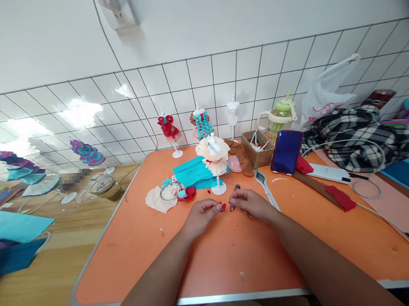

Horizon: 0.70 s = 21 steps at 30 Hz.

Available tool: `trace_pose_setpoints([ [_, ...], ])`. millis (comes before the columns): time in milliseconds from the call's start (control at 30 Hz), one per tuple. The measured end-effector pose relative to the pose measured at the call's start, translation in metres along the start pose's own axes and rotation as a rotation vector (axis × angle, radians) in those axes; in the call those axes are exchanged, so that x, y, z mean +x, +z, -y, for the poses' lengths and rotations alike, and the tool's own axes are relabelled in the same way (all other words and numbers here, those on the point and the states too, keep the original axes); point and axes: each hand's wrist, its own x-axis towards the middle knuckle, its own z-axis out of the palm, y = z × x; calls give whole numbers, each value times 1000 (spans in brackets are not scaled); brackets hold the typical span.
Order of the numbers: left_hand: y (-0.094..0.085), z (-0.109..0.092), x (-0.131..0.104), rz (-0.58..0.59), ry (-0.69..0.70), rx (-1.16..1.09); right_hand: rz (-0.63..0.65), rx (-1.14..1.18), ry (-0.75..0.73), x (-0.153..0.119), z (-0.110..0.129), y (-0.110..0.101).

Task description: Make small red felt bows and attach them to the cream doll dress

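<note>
My left hand (208, 213) is closed, with thumb and forefinger pinching a small red scrap of crepe paper (223, 207). Just right of it, my right hand (247, 203) is also pinched shut. A dark tip (237, 187) pokes out above its fingers and a tiny red bit shows below them; I cannot make out what it holds. Behind both hands stands a white mini dress form (219, 188) wearing a ruffled cream paper dress (213, 155) with a small red bow. A silver tape ring (161, 192) lies on cream paper (155, 202) at the left, beside red scraps (190, 193).
On the orange table (145, 261) lie turquoise paper (188, 172), a grey-handled tool (266, 188), a phone (287, 153) and a cardboard box (256, 157). Other dress forms (177, 153) line the tiled wall. A bottle (281, 117) and checked cloth (354, 136) sit at right.
</note>
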Motion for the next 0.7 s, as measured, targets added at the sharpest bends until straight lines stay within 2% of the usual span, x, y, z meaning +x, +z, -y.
trace_pose_setpoints([
  [167, 0, 5, 2, -33, -32, -13, -3, -8, -8, -1, 2, 10],
  [400, 7, 14, 3, 1, 6, 84, -117, 5, -57, 5, 0, 13],
  [500, 6, 17, 4, -82, -41, 121, -92, -29, -94, 5, -2, 11],
  [567, 4, 17, 5, -150, -22, 119, -76, -136, -143, 4, -3, 12],
  [700, 3, 14, 4, -188, 14, 94, -91, -284, -207, 5, -7, 18],
])
